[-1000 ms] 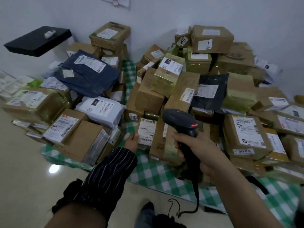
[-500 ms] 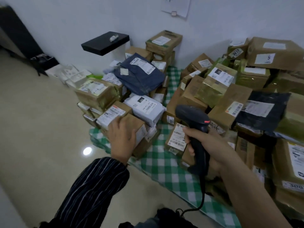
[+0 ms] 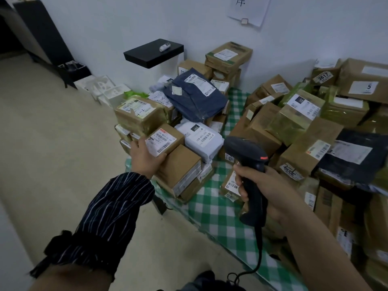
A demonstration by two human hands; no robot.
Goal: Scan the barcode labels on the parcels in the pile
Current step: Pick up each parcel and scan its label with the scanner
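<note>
Nearest, the right hand point(image 3: 262, 192) was wrapped round the pistol handle of the black barcode scanner point(image 3: 245, 152), fingers curled tight at its front. The scanner cable point(image 3: 259, 259) dropped below that fist toward the floor. The scanner head rose above the fist and faced away from the person, toward the parcels.

Further out, the left hand point(image 3: 144, 156) reached from a striped sleeve point(image 3: 111, 211) and gripped the near-left corner of a small labelled carton point(image 3: 168, 136). The thumb lay along the near edge and the fingers curled round the left side. The barcode label point(image 3: 160, 141) faced upward just beyond the thumb, unobstructed. To the right of this grip lay a plain carton point(image 3: 180, 166), touching the labelled one, with the green checked cloth point(image 3: 218, 213) under the pile.

Judged from these positions, the step in hand was presenting this carton for scanning. The scanner head stood to the right of the label and did not appear aimed at it. The next move would call for swinging the head leftward over the label, or tilting the carton toward it, then holding both steady for the trigger pull.

Beyond the left grip lay a white mailer point(image 3: 201, 139), then a navy mailer point(image 3: 195, 97). Farthest were a black shelf point(image 3: 153, 52) and a wall notice point(image 3: 249, 9).
</note>
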